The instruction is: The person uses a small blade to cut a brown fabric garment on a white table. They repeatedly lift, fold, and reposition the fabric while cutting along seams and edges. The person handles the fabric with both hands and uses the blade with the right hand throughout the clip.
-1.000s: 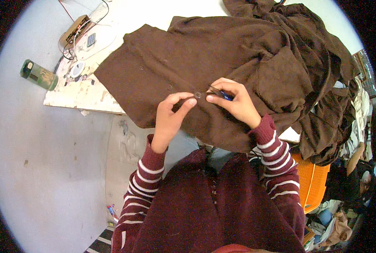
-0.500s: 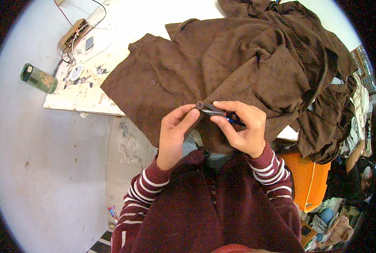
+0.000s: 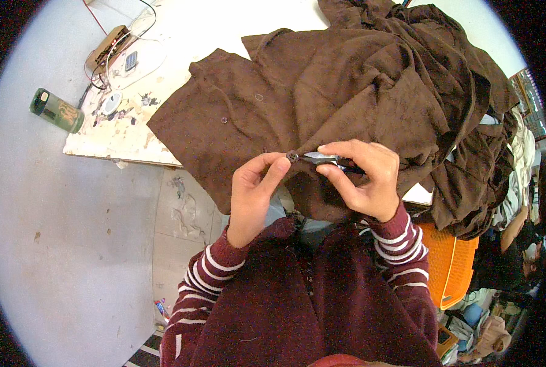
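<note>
A dark brown four-hole button [image 3: 292,156] sits between the thumb and index finger of my left hand [image 3: 252,191], at the edge of a brown garment [image 3: 346,85]. The garment is spread over the table and hangs over its front edge. My right hand [image 3: 372,178] is closed on a small pair of thread snips [image 3: 317,157], the points facing left. Their tips come right up to the button's right side; whether they touch it I cannot tell. Two more buttons, one of them this button [image 3: 224,120], show on the cloth farther left.
The white worktable [image 3: 111,144] has a stained left corner with a round white lid [image 3: 111,103] and a wired box [image 3: 106,48]. A green bottle [image 3: 56,111] stands off its left edge. An orange plastic basket [image 3: 450,263] is at my right; farther right another person's arm [image 3: 514,229] shows.
My right hand has shifted slightly right with the snips, and their blades look closer together. The left hand keeps its pinch on the button.
</note>
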Available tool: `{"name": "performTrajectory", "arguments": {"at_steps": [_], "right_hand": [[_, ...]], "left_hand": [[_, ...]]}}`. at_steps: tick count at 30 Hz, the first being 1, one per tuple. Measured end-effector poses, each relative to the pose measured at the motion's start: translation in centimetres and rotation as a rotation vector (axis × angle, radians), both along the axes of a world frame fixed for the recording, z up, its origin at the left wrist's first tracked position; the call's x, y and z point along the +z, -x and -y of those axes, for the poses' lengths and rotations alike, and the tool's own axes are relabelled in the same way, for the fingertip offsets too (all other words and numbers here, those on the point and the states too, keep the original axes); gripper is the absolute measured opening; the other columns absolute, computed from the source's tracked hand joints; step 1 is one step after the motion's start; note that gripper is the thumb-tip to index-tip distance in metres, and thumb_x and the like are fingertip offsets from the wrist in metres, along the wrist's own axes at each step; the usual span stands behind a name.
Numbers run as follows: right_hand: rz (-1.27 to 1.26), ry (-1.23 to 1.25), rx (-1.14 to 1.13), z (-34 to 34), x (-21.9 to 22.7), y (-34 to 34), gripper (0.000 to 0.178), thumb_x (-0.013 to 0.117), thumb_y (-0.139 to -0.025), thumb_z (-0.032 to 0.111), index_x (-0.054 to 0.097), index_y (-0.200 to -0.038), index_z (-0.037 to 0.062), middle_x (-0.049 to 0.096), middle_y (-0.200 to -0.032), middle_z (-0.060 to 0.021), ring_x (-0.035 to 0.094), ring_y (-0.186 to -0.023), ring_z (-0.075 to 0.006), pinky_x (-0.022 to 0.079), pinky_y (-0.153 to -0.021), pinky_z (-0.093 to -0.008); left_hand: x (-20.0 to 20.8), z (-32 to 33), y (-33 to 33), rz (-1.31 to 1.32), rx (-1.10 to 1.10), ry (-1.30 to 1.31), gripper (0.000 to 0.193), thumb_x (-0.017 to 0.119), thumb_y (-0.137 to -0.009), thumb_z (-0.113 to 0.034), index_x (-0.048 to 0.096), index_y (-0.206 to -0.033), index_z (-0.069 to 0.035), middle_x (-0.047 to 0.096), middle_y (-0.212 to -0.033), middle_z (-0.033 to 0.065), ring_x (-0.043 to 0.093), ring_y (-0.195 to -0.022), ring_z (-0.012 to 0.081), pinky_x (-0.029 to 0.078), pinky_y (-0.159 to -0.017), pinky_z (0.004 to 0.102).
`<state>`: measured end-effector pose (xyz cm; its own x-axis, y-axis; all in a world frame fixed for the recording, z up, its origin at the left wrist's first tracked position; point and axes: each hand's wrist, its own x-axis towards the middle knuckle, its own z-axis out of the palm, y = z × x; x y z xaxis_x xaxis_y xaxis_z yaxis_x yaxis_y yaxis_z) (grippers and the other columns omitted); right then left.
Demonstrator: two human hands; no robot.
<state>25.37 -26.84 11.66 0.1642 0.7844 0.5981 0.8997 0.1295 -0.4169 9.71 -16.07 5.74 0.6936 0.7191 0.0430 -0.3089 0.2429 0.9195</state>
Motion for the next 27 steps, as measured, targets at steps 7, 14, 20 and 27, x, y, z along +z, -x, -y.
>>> {"name": "performTrajectory", "arguments": {"at_steps": [7, 14, 20, 27], "right_hand": [[0.309, 0.064, 0.241, -0.8, 2.5, -1.8, 0.024, 0.076, -0.071, 0.021, 0.07, -0.094, 0.0138, 0.066, -0.074, -0.0001, 0.061, -0.059, -0.0172, 0.041, -0.051, -0.0294], [0.484, 0.084, 0.264, -0.9, 3.6, -1.8, 0.019, 0.07, -0.076, 0.023, 0.068, -0.093, 0.0161, 0.062, -0.07, 0.0023, 0.059, -0.058, -0.0147, 0.041, -0.05, -0.0307], [0.551, 0.011, 0.274, -0.9, 3.7, -1.9, 0.026, 0.075, -0.069, 0.021, 0.071, -0.094, 0.0163, 0.063, -0.073, 0.005, 0.052, -0.051, -0.0111, 0.035, -0.046, -0.0279], [0.634, 0.014, 0.266, -0.5, 3.6, -1.8, 0.024, 0.073, -0.07, 0.02, 0.071, -0.094, 0.0152, 0.062, -0.073, 0.0061, 0.048, -0.048, -0.0089, 0.034, -0.045, -0.0267]], "left_hand": [[0.8, -1.1, 0.4, 0.024, -0.157, 0.066, 0.019, 0.061, -0.093, -0.016, 0.067, -0.096, 0.001, 0.064, -0.087, -0.003, 0.054, -0.079, 0.0033, 0.042, -0.072, 0.0191], [1.3, -1.1, 0.5, -0.056, -0.141, -0.049, 0.018, 0.062, -0.091, -0.016, 0.068, -0.091, 0.001, 0.064, -0.083, -0.0029, 0.054, -0.078, 0.003, 0.042, -0.071, 0.0191], [1.6, -0.9, 0.4, -0.072, -0.112, -0.059, 0.018, 0.063, -0.091, -0.016, 0.068, -0.089, 0.002, 0.064, -0.081, -0.0028, 0.054, -0.077, 0.0028, 0.042, -0.071, 0.0193], [1.9, -0.7, 0.4, -0.118, -0.094, -0.064, 0.018, 0.064, -0.09, -0.015, 0.068, -0.086, 0.002, 0.064, -0.078, -0.0028, 0.053, -0.076, 0.0031, 0.041, -0.07, 0.0195]]}}
